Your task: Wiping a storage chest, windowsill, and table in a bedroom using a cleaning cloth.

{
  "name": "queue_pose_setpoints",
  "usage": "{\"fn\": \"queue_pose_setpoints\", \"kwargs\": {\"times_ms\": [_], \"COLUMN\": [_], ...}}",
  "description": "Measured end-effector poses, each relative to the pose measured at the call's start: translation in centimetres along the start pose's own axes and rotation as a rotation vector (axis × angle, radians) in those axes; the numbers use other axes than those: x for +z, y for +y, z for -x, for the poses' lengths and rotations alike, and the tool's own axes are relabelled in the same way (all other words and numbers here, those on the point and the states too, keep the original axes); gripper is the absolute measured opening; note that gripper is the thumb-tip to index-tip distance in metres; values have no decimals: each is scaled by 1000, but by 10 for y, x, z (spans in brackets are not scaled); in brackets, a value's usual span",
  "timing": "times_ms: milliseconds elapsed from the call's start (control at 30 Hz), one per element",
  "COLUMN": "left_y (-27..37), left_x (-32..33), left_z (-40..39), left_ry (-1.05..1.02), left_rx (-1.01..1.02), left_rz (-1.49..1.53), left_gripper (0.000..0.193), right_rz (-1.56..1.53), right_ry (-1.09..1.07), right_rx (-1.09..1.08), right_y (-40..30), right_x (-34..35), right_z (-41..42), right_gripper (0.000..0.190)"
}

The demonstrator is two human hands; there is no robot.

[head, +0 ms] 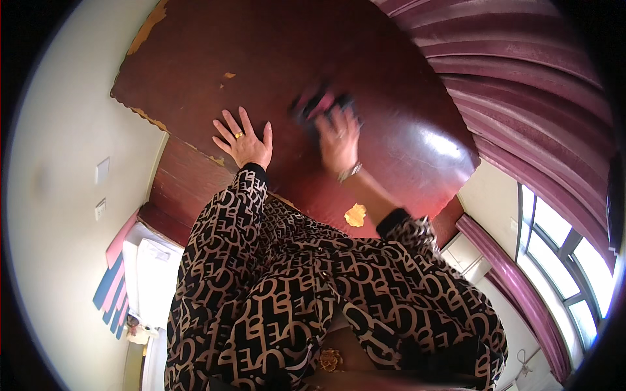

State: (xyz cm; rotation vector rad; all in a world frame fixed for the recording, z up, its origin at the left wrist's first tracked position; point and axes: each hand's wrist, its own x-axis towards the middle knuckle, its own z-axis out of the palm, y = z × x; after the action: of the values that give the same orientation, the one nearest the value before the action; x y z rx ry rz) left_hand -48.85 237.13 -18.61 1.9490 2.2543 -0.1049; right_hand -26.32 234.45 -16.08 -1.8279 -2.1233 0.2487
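A dark red-brown wooden tabletop (274,39) with a glossy finish spreads out before me, its coating chipped in places and along the edges. My left hand (249,145) lies palm down on it with fingers spread, a gold ring on one finger, holding nothing. To its right, my right hand (338,139) presses on a dark cloth (320,103) with pinkish parts, blurred by motion. The fingers rest over the cloth's near side; their undersides are hidden. A yellowish chipped patch (355,215) shows in the tabletop near my right forearm.
Pink-purple curtains (518,88) hang along the right side, near a window (557,244). A pale wall with a switch plate (102,170) and a socket (100,209) stands at the left. White bedding (154,273) lies at the lower left.
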Motion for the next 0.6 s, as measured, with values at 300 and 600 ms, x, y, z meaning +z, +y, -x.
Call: {"fn": "queue_pose_setpoints", "kwargs": {"times_ms": [300,600], "left_y": [-7,17], "left_x": [-1,8], "left_z": [2,-4], "left_ry": [59,56], "left_rx": [23,45], "left_rz": [-12,41], "left_gripper": [78,79], "right_rz": [155,456], "right_ry": [-147,324], "right_rx": [-55,830], "right_y": [61,226], "right_x": [-51,-50], "right_z": [24,-41], "right_gripper": [45,52]}}
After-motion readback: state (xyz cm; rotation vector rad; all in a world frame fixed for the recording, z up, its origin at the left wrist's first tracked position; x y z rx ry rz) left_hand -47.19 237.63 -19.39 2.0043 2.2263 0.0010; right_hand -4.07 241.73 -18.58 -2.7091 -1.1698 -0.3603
